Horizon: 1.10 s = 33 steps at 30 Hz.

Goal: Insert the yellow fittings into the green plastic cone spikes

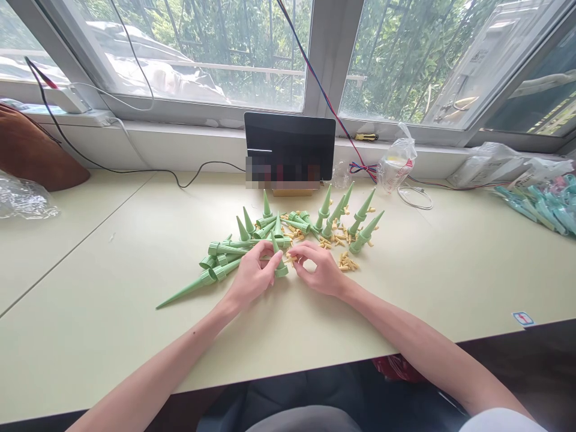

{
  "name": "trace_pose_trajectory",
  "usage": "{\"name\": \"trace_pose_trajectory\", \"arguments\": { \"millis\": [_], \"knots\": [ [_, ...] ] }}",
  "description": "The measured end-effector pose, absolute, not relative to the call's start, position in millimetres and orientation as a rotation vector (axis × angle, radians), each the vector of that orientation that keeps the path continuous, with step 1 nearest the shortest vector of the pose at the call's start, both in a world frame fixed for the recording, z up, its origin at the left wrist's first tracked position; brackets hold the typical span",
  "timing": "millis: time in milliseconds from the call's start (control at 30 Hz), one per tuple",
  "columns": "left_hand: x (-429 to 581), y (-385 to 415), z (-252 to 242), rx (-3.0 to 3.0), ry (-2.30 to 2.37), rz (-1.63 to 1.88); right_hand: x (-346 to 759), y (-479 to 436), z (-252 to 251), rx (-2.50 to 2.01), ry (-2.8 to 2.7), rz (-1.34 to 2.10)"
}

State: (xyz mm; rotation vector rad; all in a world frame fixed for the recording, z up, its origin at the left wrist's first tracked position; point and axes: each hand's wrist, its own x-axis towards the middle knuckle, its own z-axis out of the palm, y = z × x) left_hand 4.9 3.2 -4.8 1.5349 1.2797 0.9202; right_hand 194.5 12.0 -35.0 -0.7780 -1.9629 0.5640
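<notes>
Steadying a green spike point-up, it seemed, the left hand gripped it while the right hand pinched a yellow peg.

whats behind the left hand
Beyond the left hand, green spikes lie heaped, with others standing point-up. Whatever sits directly behind the palm is covered and cannot be seen.

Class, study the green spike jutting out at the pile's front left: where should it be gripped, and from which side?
Probably mid-shaft on the spike, coming from the front left: the slender taper lies uncovered there, while the wide end sits crowded by other spikes.
</notes>
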Motion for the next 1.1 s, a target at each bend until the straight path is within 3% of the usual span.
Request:
{"name": "trace_pose_trajectory", "arguments": {
  "millis": [1100],
  "knots": [
    [2.6,4.0,-9.7,1.584,1.271,0.913,196.0,12.7,-38.2,-0.807,-2.004,0.588]
  ]
}}
